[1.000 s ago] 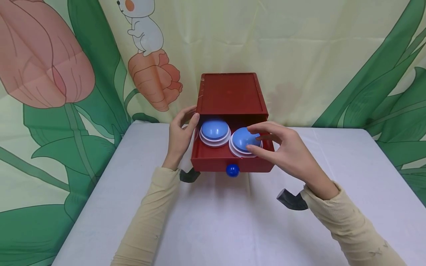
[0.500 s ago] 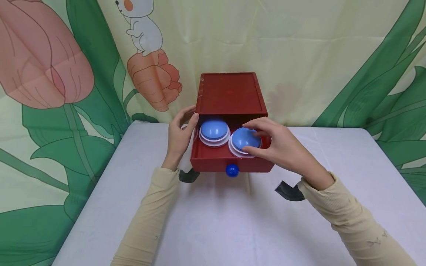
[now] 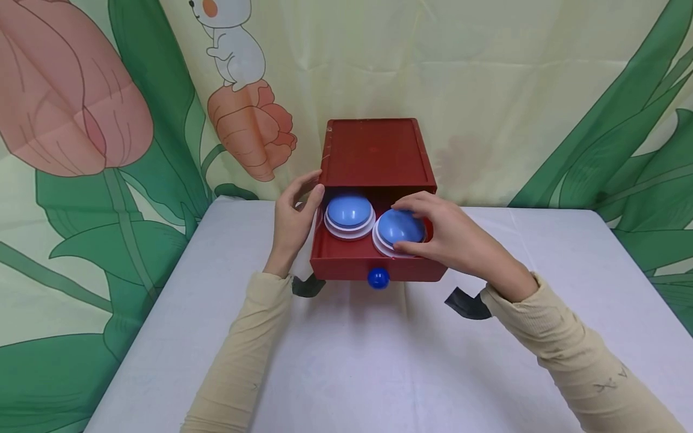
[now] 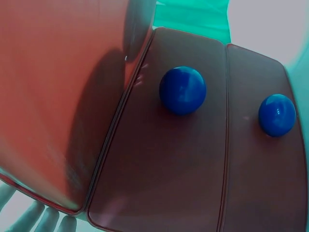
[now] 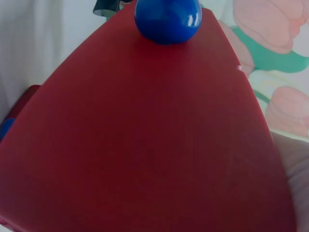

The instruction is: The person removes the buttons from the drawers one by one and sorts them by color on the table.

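In the head view a small red cabinet (image 3: 376, 153) stands at the back of the table with its top drawer (image 3: 346, 269) pulled out. Two round white-based buttons with blue domes sit inside: the left button (image 3: 349, 211) and the right button (image 3: 397, 227). My right hand (image 3: 452, 231) holds the right button, thumb at its front edge and fingers over the far side. My left hand (image 3: 295, 219) rests against the cabinet's left side, thumb at the front edge. In the left wrist view its fingertips (image 4: 65, 224) show at the side panel's edge.
A blue knob (image 3: 378, 278) sticks out from the open drawer's front. Lower drawer fronts with a blue knob (image 4: 182, 90) each show in the left wrist view. A printed curtain (image 3: 465, 108) hangs right behind the white table (image 3: 346, 361).
My right hand has moved left and slightly inward, and its fingers have come closer round the right button. The left hand, cabinet and left button stay where they were.
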Action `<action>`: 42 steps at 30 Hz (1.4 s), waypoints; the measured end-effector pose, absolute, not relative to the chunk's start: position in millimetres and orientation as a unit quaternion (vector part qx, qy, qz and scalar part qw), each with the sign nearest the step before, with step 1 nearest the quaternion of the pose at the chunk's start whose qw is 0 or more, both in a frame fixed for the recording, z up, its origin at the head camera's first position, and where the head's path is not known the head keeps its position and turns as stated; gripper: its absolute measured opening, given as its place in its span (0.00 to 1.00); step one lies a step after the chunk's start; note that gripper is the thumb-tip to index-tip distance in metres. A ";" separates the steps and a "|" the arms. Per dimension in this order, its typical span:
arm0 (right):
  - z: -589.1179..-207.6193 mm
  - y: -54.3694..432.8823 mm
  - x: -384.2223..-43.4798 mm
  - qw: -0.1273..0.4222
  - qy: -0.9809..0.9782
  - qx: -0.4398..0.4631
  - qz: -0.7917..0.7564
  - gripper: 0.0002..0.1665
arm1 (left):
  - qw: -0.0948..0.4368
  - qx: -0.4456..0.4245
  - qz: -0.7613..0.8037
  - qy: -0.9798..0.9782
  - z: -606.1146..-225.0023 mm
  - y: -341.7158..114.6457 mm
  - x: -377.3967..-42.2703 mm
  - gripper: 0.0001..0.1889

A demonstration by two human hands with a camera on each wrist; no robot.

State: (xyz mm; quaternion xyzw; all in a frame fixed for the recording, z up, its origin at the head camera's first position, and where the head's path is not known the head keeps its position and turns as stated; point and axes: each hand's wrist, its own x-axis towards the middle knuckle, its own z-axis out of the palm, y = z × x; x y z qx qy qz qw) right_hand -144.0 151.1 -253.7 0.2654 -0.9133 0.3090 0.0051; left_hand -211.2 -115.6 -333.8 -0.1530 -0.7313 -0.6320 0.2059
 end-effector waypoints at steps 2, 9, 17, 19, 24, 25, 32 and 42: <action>-253.4 150.9 -144.9 0.004 -0.915 0.269 0.300 0.35 | 0.201 -0.155 -0.634 -0.731 -333.3 -115.0 -211.4 0.20; -253.1 150.7 -148.5 0.006 -0.918 0.285 0.276 0.33 | 0.196 -0.169 -0.628 -0.734 -331.1 -114.2 -212.9 0.20; -250.3 149.7 -149.5 -0.002 -0.922 0.290 0.255 0.31 | 0.188 -0.184 -0.630 -0.731 -331.8 -115.7 -211.8 0.19; -250.0 149.2 -149.9 -0.006 -0.923 0.291 0.252 0.30 | 0.189 -0.186 -0.629 -0.731 -332.3 -116.0 -211.7 0.19; -250.2 148.5 -151.9 -0.013 -0.926 0.289 0.244 0.29 | 0.192 -0.185 -0.625 -0.734 -332.7 -116.1 -212.1 0.19; -250.2 148.3 -152.4 -0.015 -0.926 0.289 0.243 0.29 | 0.193 -0.184 -0.624 -0.734 -332.8 -116.1 -212.3 0.19; -250.1 147.9 -154.6 -0.030 -0.931 0.291 0.218 0.32 | 0.192 -0.182 -0.628 -0.732 -333.4 -115.4 -213.2 0.19; -251.1 147.8 -156.5 -0.001 -0.926 0.313 0.211 0.29 | 0.183 -0.177 -0.629 -0.735 -314.4 -111.1 -196.6 0.19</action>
